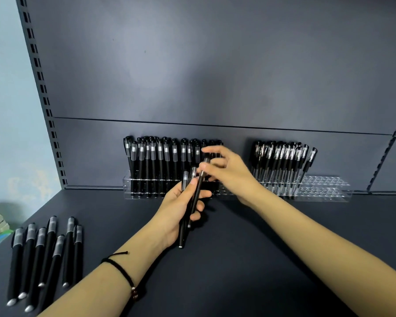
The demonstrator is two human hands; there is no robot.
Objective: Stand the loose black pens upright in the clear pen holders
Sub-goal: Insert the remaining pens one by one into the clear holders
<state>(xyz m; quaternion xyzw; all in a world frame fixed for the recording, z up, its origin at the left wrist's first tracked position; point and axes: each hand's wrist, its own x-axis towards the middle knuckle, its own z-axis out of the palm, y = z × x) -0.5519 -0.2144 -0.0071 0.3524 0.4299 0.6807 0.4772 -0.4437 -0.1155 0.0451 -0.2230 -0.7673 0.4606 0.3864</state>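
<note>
Now you are midway through a transfer: your left hand (178,207) grips a small bundle of black capped pens (182,234) in front of the clear acrylic pen holder (126,182), and your right hand (226,172) pinches the top of one. Next, I think, lower it straight into a free hole. No writing is readable

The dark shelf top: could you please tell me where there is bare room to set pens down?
Bare: the wide stretch of shelf top right of the right forearm, before the right holder; and the patch between the loose pens and the left holder. Crowded: the near-left corner, and the middle around the left hand and right hand.
</note>
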